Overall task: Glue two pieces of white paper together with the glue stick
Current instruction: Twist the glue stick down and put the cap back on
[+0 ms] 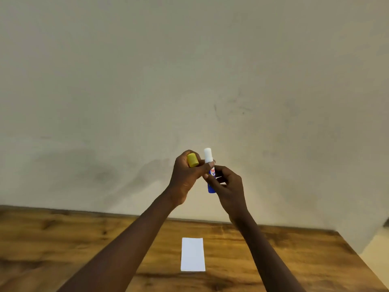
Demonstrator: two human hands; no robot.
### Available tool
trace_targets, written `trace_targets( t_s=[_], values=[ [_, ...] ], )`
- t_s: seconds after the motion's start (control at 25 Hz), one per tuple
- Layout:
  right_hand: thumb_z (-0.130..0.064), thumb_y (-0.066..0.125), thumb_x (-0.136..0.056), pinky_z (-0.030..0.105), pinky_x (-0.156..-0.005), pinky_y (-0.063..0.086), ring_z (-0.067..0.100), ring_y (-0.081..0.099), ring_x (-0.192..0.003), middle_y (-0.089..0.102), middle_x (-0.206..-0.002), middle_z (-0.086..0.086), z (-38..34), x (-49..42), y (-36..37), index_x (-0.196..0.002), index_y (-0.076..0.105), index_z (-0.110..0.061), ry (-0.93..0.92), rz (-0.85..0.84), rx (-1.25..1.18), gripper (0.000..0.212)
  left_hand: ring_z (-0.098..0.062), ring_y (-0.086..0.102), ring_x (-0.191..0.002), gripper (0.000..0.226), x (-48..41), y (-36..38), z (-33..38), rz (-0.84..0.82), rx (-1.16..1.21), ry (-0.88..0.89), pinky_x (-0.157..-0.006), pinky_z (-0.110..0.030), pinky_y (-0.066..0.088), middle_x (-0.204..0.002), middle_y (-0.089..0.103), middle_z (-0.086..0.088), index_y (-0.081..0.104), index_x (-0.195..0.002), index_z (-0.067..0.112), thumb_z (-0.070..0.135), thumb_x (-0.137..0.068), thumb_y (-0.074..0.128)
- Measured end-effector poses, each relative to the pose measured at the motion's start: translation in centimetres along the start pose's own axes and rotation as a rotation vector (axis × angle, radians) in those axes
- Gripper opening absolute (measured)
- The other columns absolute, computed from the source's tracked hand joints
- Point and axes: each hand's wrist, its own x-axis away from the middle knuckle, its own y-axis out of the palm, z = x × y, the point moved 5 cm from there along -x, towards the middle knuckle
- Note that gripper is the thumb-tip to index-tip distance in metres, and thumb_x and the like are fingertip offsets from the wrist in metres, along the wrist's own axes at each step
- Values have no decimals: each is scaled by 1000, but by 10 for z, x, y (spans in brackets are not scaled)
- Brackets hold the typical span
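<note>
Both my hands are raised in front of the wall, well above the table. My right hand [228, 186] grips the blue body of the glue stick [211, 187], which stands upright with its white glue end [208, 154] exposed. My left hand [185, 178] holds the yellow cap [192, 160] between its fingers, and its thumb touches the stick just below the glue. A white rectangular paper [193, 254] lies flat on the wooden table [63, 239], below and between my forearms. I see only one white rectangle; whether it is two stacked sheets I cannot tell.
A plain beige wall [189, 70] fills the upper view and meets the table's far edge. The table's right edge [355, 251] runs diagonally at the lower right, with floor beyond it.
</note>
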Motion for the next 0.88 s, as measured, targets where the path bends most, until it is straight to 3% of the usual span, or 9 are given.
trace_targets(
  t_s=[0.08, 0.2, 0.28, 0.36, 0.6, 0.76, 0.88],
  values=[
    [-24, 57, -84, 11, -57, 47, 12, 55, -68, 63, -78, -2, -19, 2, 10, -92, 62, -14, 63, -6, -136, 14, -42, 63, -97, 30, 5, -10, 27, 1, 80, 46, -84, -49, 54, -94, 58, -38, 40, -66, 13, 4, -77, 66],
    [-46, 36, -89, 18, -53, 48, 12, 59, -58, 66, -70, 2, -34, 8, 26, -92, 63, -14, 349, -92, -556, 42, -20, 71, -79, 29, 8, -21, 54, -18, 218, 112, -68, -29, 59, -95, 62, -24, 39, -66, 14, 1, -80, 61],
    [-52, 32, -88, 16, -44, 48, 9, 54, -42, 63, -53, 2, -40, 14, 33, -82, 65, -7, 525, -111, -786, 57, -14, 71, -75, 30, 7, -24, 65, -12, 252, 133, -72, -30, 58, -94, 60, -23, 38, -65, 14, 1, -81, 60],
    [-49, 40, -87, 13, -35, 44, 7, 48, -33, 55, -43, 0, -48, 16, 37, -73, 63, -4, 623, -72, -922, 52, -16, 70, -75, 31, 6, -27, 76, 6, 250, 168, -77, -32, 56, -88, 57, -22, 38, -63, 14, 1, -80, 61],
    [-34, 47, -87, 12, -37, 48, 7, 54, -34, 60, -44, 1, -66, 12, 42, -90, 56, -1, 567, 27, -1092, 34, -12, 71, -65, 31, 3, -28, 91, 46, 213, 266, -66, -21, 58, -78, 62, -12, 36, -61, 11, 1, -82, 58],
    [-15, 56, -82, 18, -48, 55, 15, 67, -54, 66, -73, 12, -72, 13, 37, -88, 61, -4, 470, 139, -1102, 13, -11, 71, -64, 32, 3, -21, 98, 52, 167, 301, -64, -20, 57, -81, 62, -15, 36, -61, 11, 0, -81, 59],
    [-7, 57, -82, 18, -51, 56, 20, 63, -69, 58, -93, 17, -77, 12, 29, -80, 56, -11, 433, 219, -1108, 4, -7, 70, -62, 30, 5, -19, 98, 105, 124, 301, -66, -20, 55, -89, 60, -19, 38, -62, 11, 2, -81, 59]
  ],
)
